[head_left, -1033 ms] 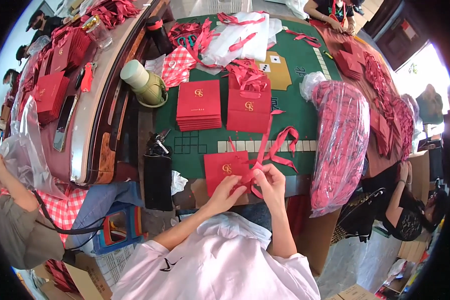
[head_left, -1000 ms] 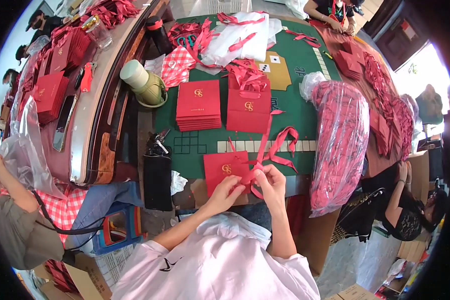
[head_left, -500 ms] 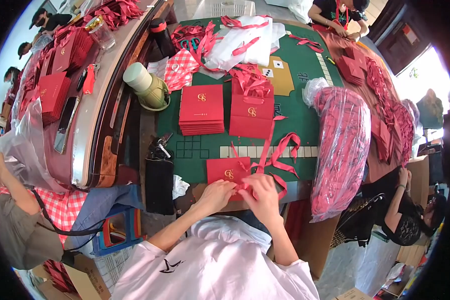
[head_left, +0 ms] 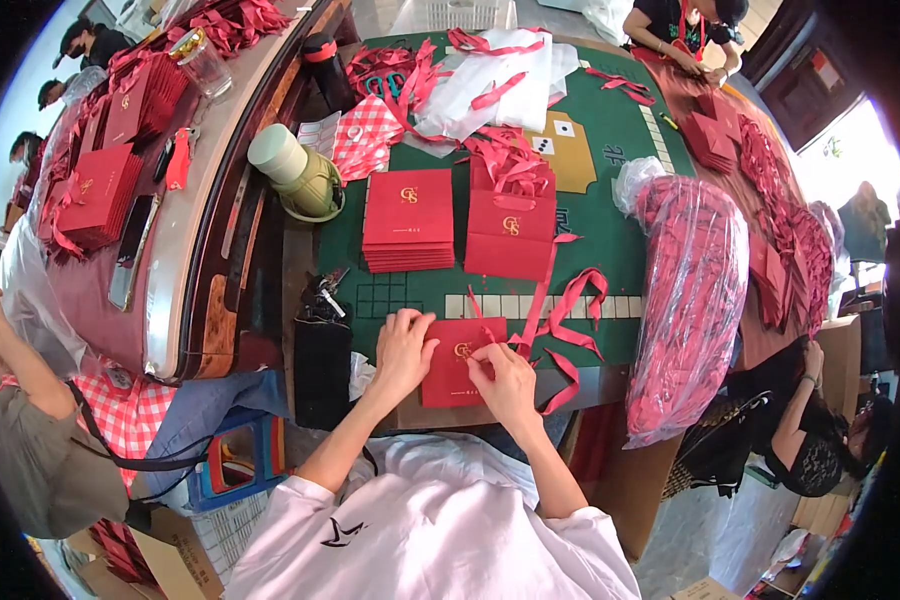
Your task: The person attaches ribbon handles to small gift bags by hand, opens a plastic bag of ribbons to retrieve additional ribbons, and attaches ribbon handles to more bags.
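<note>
A flat red paper bag (head_left: 445, 385) with a gold mark lies at the table's near edge in front of me. My left hand (head_left: 405, 350) rests at its left edge, fingers stretched out. Over its right half, my right hand (head_left: 505, 385) has thumb and forefinger drawn together; whether anything is between them is too small to see. A thin red ribbon end (head_left: 476, 306) sticks up at the bag's top edge. Loose red ribbon (head_left: 575, 300) curls on the table to the right. Farther back are a stack of red bags (head_left: 408, 215) and another red bag (head_left: 510, 240) with ribbons heaped behind it.
A long plastic-wrapped bundle of red ribbon (head_left: 692, 300) lies along the right side. A green-lidded jug (head_left: 295, 175), black bottle (head_left: 327, 70) and black pouch (head_left: 322, 365) line the left. Co-workers sit around neighbouring tables (head_left: 210, 150) holding more red bags.
My hands have come apart from the bag's lower right part. The left moved up to its left edge, leaving the bag's front uncovered; the right stays over its right side.
</note>
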A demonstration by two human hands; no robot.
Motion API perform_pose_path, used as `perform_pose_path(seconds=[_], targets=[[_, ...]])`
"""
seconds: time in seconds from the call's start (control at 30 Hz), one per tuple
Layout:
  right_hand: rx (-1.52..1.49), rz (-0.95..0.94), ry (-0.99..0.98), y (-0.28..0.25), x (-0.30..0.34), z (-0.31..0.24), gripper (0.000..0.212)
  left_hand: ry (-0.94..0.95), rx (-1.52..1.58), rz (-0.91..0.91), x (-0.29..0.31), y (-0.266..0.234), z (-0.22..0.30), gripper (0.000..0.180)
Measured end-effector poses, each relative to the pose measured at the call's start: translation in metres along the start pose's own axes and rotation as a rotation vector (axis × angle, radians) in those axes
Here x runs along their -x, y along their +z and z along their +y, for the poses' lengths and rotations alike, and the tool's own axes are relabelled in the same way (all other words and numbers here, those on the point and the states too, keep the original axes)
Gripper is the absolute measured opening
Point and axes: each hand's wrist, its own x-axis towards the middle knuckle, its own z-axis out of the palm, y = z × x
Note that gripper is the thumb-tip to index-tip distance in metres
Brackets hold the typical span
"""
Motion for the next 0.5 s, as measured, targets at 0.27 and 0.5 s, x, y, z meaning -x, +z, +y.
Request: perform_pose_path(seconds=[0.27,0.5], targets=[[-0.015,0.077,0.049,0.023,-0.003,0.006,0.012,0.065,0.127,-0.064,0.005,0.015,-0.002,0.028],[-0.031,0.165,0.029,0.033,-0.005,0.002,0.014,0.073,0.253,-0.077,0.0,0.005,0.007,0.016]])
